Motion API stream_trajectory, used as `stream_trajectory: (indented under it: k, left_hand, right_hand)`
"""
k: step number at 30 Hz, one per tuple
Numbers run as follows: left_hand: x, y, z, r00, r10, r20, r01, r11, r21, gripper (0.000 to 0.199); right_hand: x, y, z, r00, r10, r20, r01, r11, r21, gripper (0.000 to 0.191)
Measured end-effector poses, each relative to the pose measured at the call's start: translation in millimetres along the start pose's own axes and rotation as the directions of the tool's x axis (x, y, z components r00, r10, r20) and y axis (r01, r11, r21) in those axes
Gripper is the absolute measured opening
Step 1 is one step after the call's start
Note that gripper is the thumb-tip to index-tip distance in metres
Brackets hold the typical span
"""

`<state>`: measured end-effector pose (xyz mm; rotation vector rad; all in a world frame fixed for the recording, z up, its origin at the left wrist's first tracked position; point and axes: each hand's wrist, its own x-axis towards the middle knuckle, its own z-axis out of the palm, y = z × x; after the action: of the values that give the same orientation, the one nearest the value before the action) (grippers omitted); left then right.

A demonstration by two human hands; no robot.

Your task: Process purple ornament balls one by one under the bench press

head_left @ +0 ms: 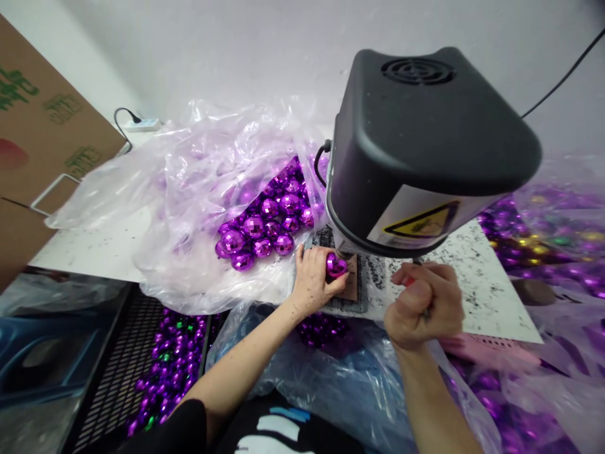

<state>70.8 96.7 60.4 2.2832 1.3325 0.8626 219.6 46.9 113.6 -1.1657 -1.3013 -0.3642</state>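
My left hand point(315, 276) grips a shiny purple mirrored ball point(336, 265) between thumb and fingers. The ball rests on a small brown block point(350, 289) on the base, right under the head of a black drill press point(425, 139). To the right, my right hand point(425, 302) is curled round a lever handle point(409, 281), of which only a bit of red shows between the fingers. Left of the press, a pile of purple mirrored balls point(255, 226) spills from a clear plastic bag point(189, 170) on the white table.
A black crate point(118, 366) of purple and green balls stands below at the left. Near it are a cardboard box point(57, 120) and a power strip point(144, 125). Bagged balls point(543, 246) fill the right side. Dark shavings litter the white table point(472, 277).
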Motion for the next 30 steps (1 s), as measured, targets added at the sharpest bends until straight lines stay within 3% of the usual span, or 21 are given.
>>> stream_trajectory:
  k: [3,6,10,15,23,30]
  left_hand:
    - [0,-1,0.8,1.000,-0.010,-0.011,0.010,1.000,-0.006,0.039]
    - [0,-1,1.1,1.000,-0.015,0.008,0.015,1.000,-0.009,0.038]
    - [0,-1,1.1,0.999,-0.013,0.034,0.013,1.000,-0.016,0.039]
    - [0,-3,2.1,1.000,0.002,0.018,-0.001,0.999,-0.045,0.038]
    - [-9,-9,-1.1,0.999,0.025,0.029,-0.019,0.984,-0.179,0.045]
    - [-31,-13,-23.0,1.000,-0.010,-0.011,0.005,0.906,-0.423,0.054]
  right_hand:
    - [-6,6,0,0.999,-0.021,0.026,0.022,1.000,-0.021,0.021]
    - [9,-4,-6,1.000,0.001,0.017,-0.001,0.999,-0.033,0.018]
    - [64,-29,-13,0.993,0.108,0.038,-0.104,0.990,-0.096,0.021]
    - [121,-38,-2,0.960,0.264,0.095,-0.260,0.964,-0.054,0.047]
    - [129,-31,7,0.957,0.276,0.090,-0.276,0.961,-0.012,0.051]
    - [136,-28,10,0.956,0.273,0.106,-0.275,0.962,0.000,0.052]
